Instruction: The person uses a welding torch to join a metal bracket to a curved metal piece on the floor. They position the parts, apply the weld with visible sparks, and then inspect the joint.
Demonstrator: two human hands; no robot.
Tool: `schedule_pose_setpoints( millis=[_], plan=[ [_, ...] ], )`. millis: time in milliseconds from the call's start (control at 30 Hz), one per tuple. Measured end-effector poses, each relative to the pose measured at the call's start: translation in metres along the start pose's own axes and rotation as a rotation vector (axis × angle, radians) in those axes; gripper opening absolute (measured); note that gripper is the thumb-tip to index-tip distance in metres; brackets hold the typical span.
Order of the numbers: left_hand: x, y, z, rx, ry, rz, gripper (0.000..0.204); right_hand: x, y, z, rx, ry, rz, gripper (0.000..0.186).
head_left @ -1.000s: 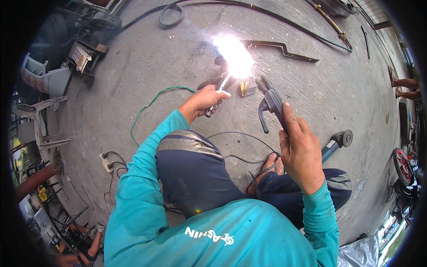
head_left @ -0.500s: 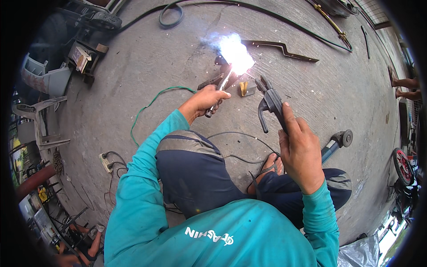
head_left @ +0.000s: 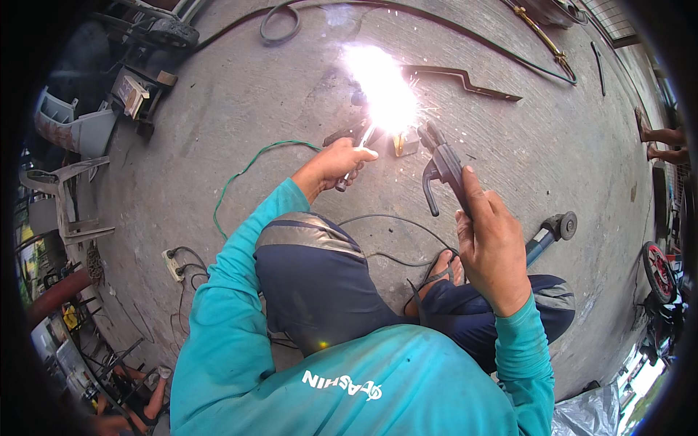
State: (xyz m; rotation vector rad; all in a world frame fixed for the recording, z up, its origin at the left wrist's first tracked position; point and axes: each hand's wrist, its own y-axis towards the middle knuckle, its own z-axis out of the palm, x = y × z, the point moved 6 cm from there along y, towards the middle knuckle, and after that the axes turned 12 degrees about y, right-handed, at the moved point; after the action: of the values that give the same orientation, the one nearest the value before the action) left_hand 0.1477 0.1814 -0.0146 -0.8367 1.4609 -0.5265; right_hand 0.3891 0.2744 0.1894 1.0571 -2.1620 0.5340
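Observation:
My left hand (head_left: 333,166) is closed around a shiny metal rod (head_left: 342,184), whose far end runs into a white welding glare (head_left: 384,94). In my right hand (head_left: 494,251) is a black welding electrode holder (head_left: 448,166), its jaws pointing at the glare and its curved lever hanging on the left side. The electrode itself is lost in the brightness. Sparks fly out around the arc, and the workpiece under it is mostly hidden. Just below the glare lies a small metal block with a yellowish part (head_left: 401,145). A dark metal piece (head_left: 338,136) sits beyond my left hand.
A bent flat bar (head_left: 472,86) lies beyond the arc. Right of my knee rests a blue angle grinder (head_left: 550,232). A green wire (head_left: 251,163), an outlet block (head_left: 174,266) with cords and a long black hose (head_left: 465,33) cross the concrete floor. Another person's feet (head_left: 654,151) show far right.
The arc's glare has grown and spread downward, with more sparks over the small metal block. Both hands have stayed almost in place.

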Motion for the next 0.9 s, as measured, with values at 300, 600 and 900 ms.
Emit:
schedule_pose_setpoints(
  millis=[300,600,900],
  plan=[
    [-0.001,-0.002,0.0,0.007,0.024,0.005,0.025,0.001,0.003,0.003,0.029,-0.128,0.065,0.065],
    [0.001,-0.001,0.001,-0.007,-0.012,0.003,0.026,0.001,0.001,0.003,0.001,-0.092,0.001,0.065],
    [0.006,0.006,0.001,0.02,-0.023,0.044,0.026,0.002,0.003,0.004,0.008,-0.108,0.018,0.066]
  ],
)
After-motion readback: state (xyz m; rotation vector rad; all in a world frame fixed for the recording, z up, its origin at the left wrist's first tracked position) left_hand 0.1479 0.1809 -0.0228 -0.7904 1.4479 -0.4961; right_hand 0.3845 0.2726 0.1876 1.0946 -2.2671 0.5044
